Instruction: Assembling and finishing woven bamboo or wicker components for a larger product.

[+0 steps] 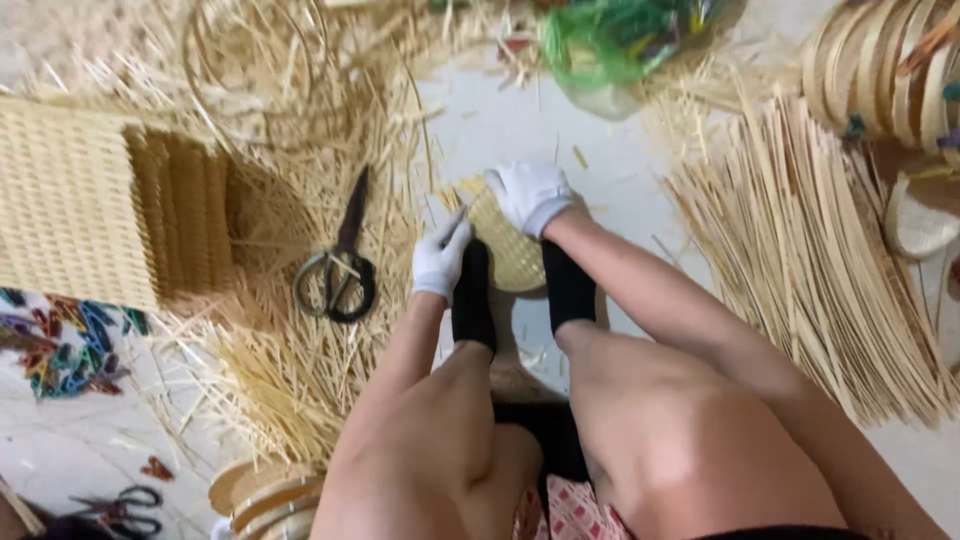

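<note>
A small round woven mat (pixel 508 250) of pale bamboo strips lies on the floor, pinned under my two black-socked feet. My right hand (pixel 528 195), in a white glove, presses on the mat's far edge. Also gloved in white, my left hand (pixel 440 255) grips a thin strip (pixel 455 222) at the mat's left edge. Whether the strip is woven into the mat is unclear. My bare knees fill the lower middle of the view.
Black-handled scissors (pixel 340 270) lie on loose straw to the left. A stack of woven panels (pixel 100 205) sits at far left. A bundle of long bamboo strips (pixel 810 250) lies to the right, hoops (pixel 885 70) beyond it, a green plastic bag (pixel 610 40) at top.
</note>
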